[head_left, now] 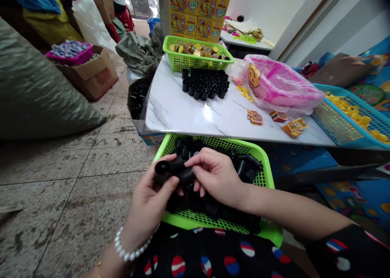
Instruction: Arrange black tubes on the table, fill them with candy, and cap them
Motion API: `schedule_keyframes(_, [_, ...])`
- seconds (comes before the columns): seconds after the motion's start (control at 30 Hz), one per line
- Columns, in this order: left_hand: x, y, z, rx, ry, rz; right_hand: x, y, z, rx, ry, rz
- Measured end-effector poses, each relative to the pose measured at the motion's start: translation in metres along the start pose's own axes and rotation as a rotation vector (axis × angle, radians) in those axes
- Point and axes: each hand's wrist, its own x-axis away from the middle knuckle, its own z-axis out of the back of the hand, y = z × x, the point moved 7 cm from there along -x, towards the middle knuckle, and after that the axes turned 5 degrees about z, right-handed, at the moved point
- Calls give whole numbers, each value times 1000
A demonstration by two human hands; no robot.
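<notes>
Head view is showing me both hands close together over the basket (269, 174). My left hand (152, 199) is gripping a tube (163, 169), whose open mouth is facing back toward the camera. My right hand (217, 174) is pinching, thumb against fingers, a dark part (186, 175) just right of that mouth; whether it is belonging to the tube or forming a second piece, I cannot tell. I am judging the step in hand to be two-handed work on the tube, and the next move is probably calling for a steady left hold while the right fingers are working.

Loose black pieces are lying below and beyond the hands, within the rim. Just ahead, the near edge of the table (183, 115) is running across, so any forward reach is needing some lift. Farther ahead, black cups (207, 83) are standing clustered, bare tabletop lying nearer the hands. Left of my left hand, the floor (100, 205) is offering open room; my right forearm is crossing the rim.
</notes>
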Motion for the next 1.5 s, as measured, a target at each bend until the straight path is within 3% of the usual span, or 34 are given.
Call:
schedule_keyframes(0.1, [6,5,0,-94,15,-39,14,-19,1,313,31,220])
schedule_keyframes(0.2, [11,0,4,-18,11,-3,37,-34,-6,547,-18,424])
schedule_keyframes(0.33, [18,-11,15,8,59,56,68,-29,-34,733,-312,561])
schedule_keyframes(0.43, [21,-13,21,-41,98,56,73,-17,-51,860,-570,482])
schedule_keyframes(0.53, [17,-14,25,66,73,95,52,-16,-44,892,-746,395])
schedule_keyframes(0.57, [14,-14,25,150,43,119,38,-19,-35,875,-712,417])
schedule_keyframes(0.63, [8,-13,23,329,-20,169,0,-24,-12,879,-505,516])
schedule_keyframes(0.67, [4,-12,21,400,-38,183,-18,-19,-2,970,-404,557])
schedule_keyframes(0.7, [1,-10,20,450,-45,192,-33,-9,0,1086,-383,609])
schedule_keyframes(0.83, [-7,-8,15,509,-37,187,-65,43,-17,1369,-596,723])
schedule_keyframes(0.93, [-8,-11,11,482,-59,200,-67,43,-16,1266,-501,687])
schedule_keyframes(1.07, [-7,-14,9,462,-65,207,-54,8,17,605,-174,377])
schedule_keyframes(1.17, [-6,-13,2,461,-83,223,-36,-7,17,98,-194,152])
schedule_keyframes(1.23, [-6,-13,-4,470,-103,237,-26,-14,11,-74,-203,97])
schedule_keyframes(1.33, [-6,-12,-10,478,-109,249,-15,-18,7,-81,-159,106])
schedule_keyframes(1.5, [-5,-12,-10,467,-77,228,-5,-18,3,143,-163,195])
